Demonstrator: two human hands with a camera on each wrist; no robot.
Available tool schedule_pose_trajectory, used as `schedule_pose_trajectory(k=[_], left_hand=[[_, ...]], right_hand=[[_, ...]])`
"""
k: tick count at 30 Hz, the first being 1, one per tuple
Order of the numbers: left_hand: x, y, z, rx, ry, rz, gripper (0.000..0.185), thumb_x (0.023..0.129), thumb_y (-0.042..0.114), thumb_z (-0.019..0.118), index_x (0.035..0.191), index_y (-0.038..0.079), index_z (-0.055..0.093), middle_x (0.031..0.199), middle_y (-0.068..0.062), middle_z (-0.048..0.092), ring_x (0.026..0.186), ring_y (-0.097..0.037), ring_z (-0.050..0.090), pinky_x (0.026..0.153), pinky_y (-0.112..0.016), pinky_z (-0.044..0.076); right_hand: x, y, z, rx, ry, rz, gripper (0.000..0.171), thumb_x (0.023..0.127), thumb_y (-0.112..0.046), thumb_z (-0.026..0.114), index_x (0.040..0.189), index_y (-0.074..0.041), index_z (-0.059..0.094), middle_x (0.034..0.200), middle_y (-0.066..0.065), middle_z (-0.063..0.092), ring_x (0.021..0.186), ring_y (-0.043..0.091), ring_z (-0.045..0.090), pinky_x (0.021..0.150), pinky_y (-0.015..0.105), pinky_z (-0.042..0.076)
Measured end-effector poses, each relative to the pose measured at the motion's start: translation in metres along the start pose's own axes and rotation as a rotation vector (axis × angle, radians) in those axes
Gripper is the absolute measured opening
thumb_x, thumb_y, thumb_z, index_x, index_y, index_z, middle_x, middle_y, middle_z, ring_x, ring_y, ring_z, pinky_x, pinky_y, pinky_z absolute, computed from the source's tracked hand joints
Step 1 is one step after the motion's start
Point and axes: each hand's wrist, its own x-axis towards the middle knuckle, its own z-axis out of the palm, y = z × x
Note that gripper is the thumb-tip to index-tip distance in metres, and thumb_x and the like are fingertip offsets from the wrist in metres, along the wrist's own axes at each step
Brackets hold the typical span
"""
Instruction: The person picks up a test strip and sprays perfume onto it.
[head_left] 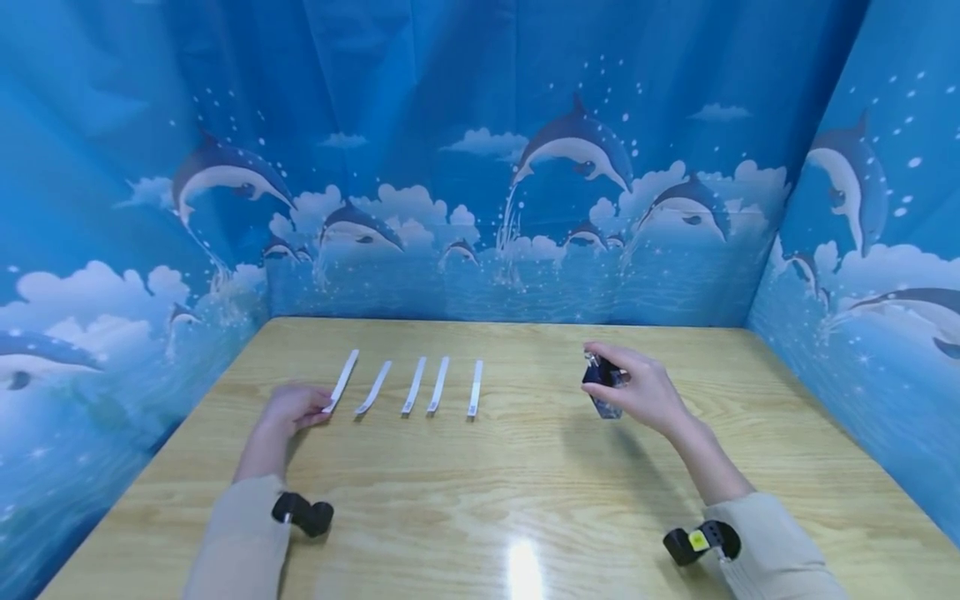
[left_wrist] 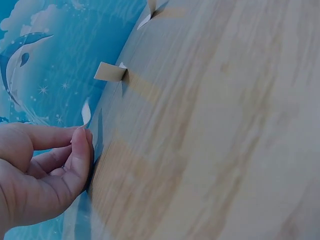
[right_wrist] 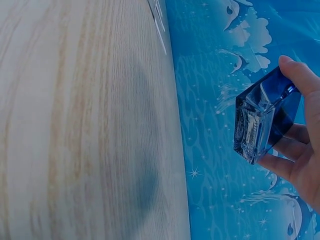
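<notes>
On the light wooden counter (head_left: 525,483), the right hand (head_left: 645,392) holds a faceted dark-blue glass perfume bottle (head_left: 602,385) lifted off the wood, well right of five white paper strips (head_left: 412,386), grip curled round it. The left hand (head_left: 292,406) pinches the leftmost strip's (head_left: 341,382) near end. It seems a spraying step; next calls for bringing strip and nozzle together.

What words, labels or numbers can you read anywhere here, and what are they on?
None can be read.
The five white strips on the table look blank.
The blue glass bottle in the right hand shows no legible label.
The yellow tag on the right wrist band is too small to read.
The backdrop has only dolphin pictures, no text.
</notes>
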Motion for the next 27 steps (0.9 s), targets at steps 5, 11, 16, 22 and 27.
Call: schedule_pose_trajectory(k=[5, 11, 16, 22, 27], left_hand=[[-0.0011, 0.001, 0.0033, 0.028, 0.012, 0.001, 0.03, 0.082, -0.017, 0.049, 0.11, -0.029, 0.045, 0.063, -0.003, 0.059, 0.057, -0.01, 0.059, 0.058, -0.019, 0.055], [-0.0002, 0.0013, 0.0045, 0.056, 0.082, -0.019, 0.03, 0.082, -0.016, 0.051, 0.11, -0.026, 0.047, 0.063, -0.004, 0.059, 0.055, -0.01, 0.059, 0.057, -0.02, 0.055], [0.0007, 0.0002, 0.0044, 0.075, 0.12, -0.045, 0.028, 0.082, -0.016, 0.052, 0.109, -0.025, 0.048, 0.065, -0.006, 0.058, 0.054, -0.01, 0.058, 0.057, -0.021, 0.056], [0.0013, 0.0006, 0.0055, 0.101, 0.149, -0.057, 0.017, 0.08, -0.016, 0.054, 0.096, -0.018, 0.053, 0.064, -0.009, 0.058, 0.051, -0.011, 0.058, 0.054, -0.021, 0.055], [0.0016, 0.0015, 0.0066, 0.141, 0.146, -0.053, 0.005, 0.079, -0.013, 0.056, 0.083, -0.011, 0.055, 0.057, -0.004, 0.055, 0.047, -0.009, 0.055, 0.048, -0.018, 0.052]], right_hand=[[-0.0017, 0.0011, -0.0007, -0.004, 0.007, -0.003, 0.06, 0.08, -0.029, 0.073, 0.133, -0.011, 0.051, 0.129, 0.014, 0.053, 0.108, 0.032, 0.056, 0.071, 0.035, 0.057], [-0.0037, 0.0018, -0.0015, -0.005, 0.018, -0.01, 0.06, 0.08, -0.027, 0.073, 0.133, -0.011, 0.051, 0.129, 0.014, 0.054, 0.106, 0.032, 0.057, 0.07, 0.035, 0.057], [-0.0057, 0.0021, -0.0011, 0.002, 0.01, 0.003, 0.061, 0.08, -0.028, 0.073, 0.134, -0.011, 0.05, 0.129, 0.015, 0.053, 0.105, 0.032, 0.057, 0.07, 0.034, 0.057], [-0.0063, 0.0027, -0.0007, 0.011, 0.012, 0.002, 0.06, 0.08, -0.028, 0.073, 0.133, -0.011, 0.051, 0.129, 0.015, 0.053, 0.105, 0.031, 0.058, 0.069, 0.033, 0.057], [-0.0071, 0.0037, -0.0007, 0.01, 0.016, -0.01, 0.059, 0.08, -0.027, 0.073, 0.133, -0.01, 0.051, 0.129, 0.015, 0.053, 0.105, 0.032, 0.057, 0.068, 0.032, 0.057]])
